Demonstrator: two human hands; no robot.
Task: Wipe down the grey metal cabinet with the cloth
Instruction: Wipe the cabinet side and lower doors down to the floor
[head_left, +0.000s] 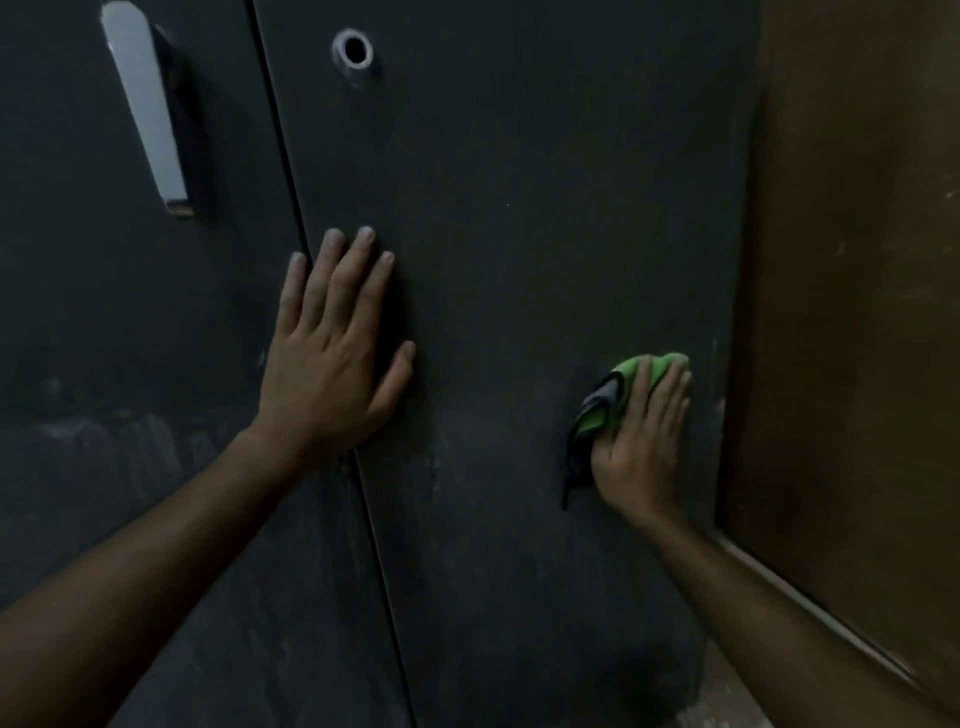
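Observation:
The grey metal cabinet (545, 218) fills the view, with two doors that meet at a slanting seam. My left hand (332, 348) lies flat with straight fingers on the right door, just beside the seam. My right hand (641, 436) presses a crumpled green and grey cloth (602, 402) against the right door near its right edge. The fingers lie over the cloth, which sticks out above and to the left of the hand. Dusty smears show on the lower door surface.
A silver handle (145, 109) sits on the left door at upper left. A round keyhole (353, 49) is at the top of the right door. A brown wooden panel (852, 291) stands directly right of the cabinet, and pale floor (727, 696) shows at the bottom.

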